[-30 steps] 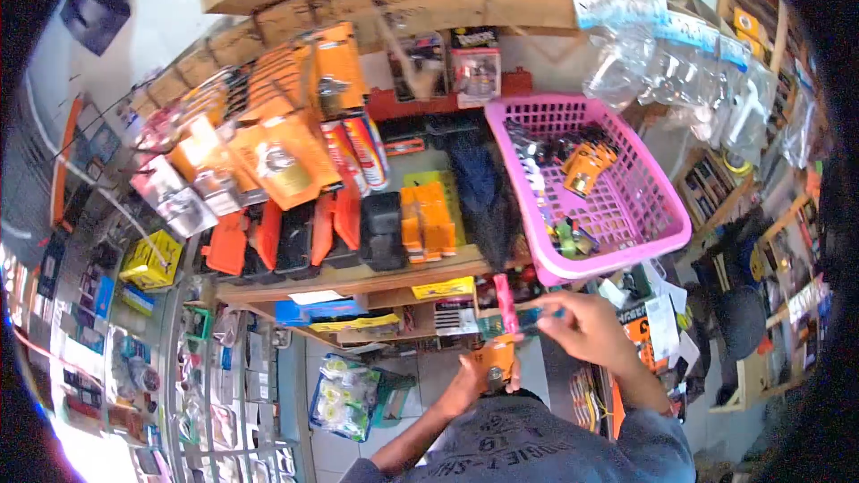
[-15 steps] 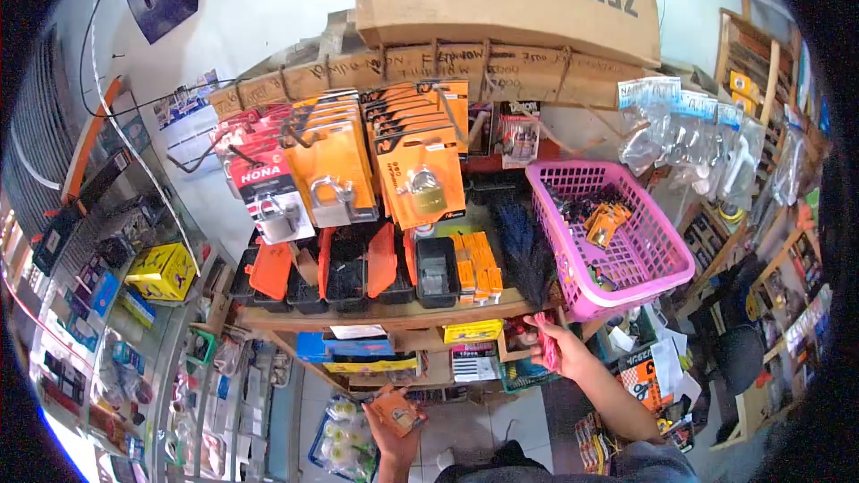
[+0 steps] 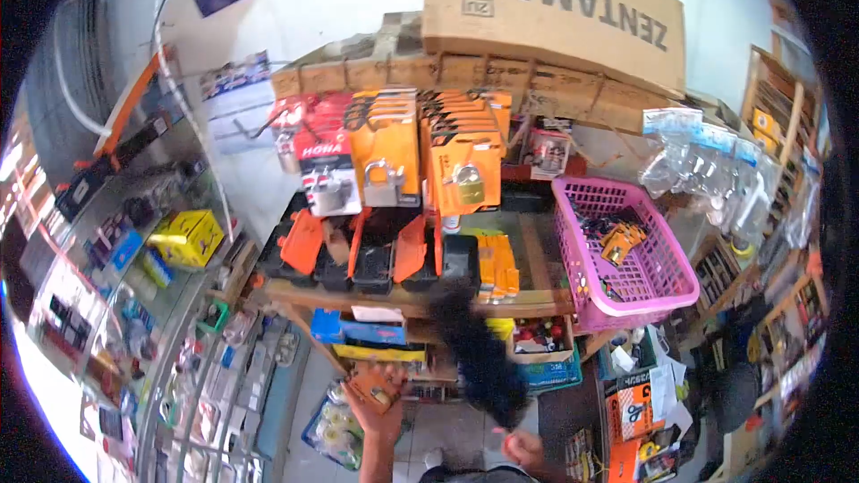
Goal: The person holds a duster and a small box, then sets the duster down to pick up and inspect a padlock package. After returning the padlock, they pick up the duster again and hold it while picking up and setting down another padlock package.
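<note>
My right hand (image 3: 525,449), low near my body, is closed around the pink handle of a dark feather duster (image 3: 485,362). The duster's feathers are smeared by motion; they rise up and left in front of the shelf edge. My left hand (image 3: 369,416) grips a small orange carded pack (image 3: 379,383) below the shelf; its contents are too small to make out. Above, carded padlocks (image 3: 469,181) hang from hooks. Orange small boxes (image 3: 497,266) stand on the wooden shelf (image 3: 537,297), beside black bins with orange flaps (image 3: 413,250).
A pink basket (image 3: 586,311) with small orange packs sits at the shelf's right end. A large cardboard box (image 3: 555,18) rests above the padlocks. Glass shelving with goods and a yellow box (image 3: 188,239) stands at left. Below is a crate of plastic-wrapped items (image 3: 335,434).
My right hand has drawn the duster off the shelf beside the basket, down and left toward my body. My left hand still holds the orange pack. The view has shifted slightly.
</note>
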Demonstrator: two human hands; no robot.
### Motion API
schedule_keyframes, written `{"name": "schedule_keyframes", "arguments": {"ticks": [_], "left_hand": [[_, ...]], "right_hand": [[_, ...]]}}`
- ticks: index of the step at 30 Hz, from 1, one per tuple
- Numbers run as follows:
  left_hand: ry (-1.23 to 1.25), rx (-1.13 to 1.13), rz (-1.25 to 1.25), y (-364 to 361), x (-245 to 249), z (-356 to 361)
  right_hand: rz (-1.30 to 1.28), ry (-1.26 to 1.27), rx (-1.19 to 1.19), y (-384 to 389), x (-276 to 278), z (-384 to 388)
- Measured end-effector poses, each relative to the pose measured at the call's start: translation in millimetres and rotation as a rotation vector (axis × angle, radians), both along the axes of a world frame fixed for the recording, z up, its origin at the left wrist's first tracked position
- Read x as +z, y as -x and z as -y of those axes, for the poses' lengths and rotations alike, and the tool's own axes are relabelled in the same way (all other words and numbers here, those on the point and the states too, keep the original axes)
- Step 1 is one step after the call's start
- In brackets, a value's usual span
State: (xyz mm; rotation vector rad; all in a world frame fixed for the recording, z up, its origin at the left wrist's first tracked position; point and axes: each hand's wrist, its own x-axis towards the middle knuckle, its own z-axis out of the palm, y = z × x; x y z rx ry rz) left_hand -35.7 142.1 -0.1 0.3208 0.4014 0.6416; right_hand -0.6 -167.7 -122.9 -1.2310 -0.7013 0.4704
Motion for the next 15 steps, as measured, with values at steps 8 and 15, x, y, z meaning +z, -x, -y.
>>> {"name": "schedule_keyframes", "arguments": {"ticks": [8, 15], "left_hand": [[-0.029, 0.024, 0.169, -10, 36, -8], [-0.111, 0.060, 0.256, -7, 28, -7]], "right_hand": [[-0.169, 0.501, -0.041, 23, 53, -7], [0.089, 0.471, -0.042, -6, 72, 11]]}}
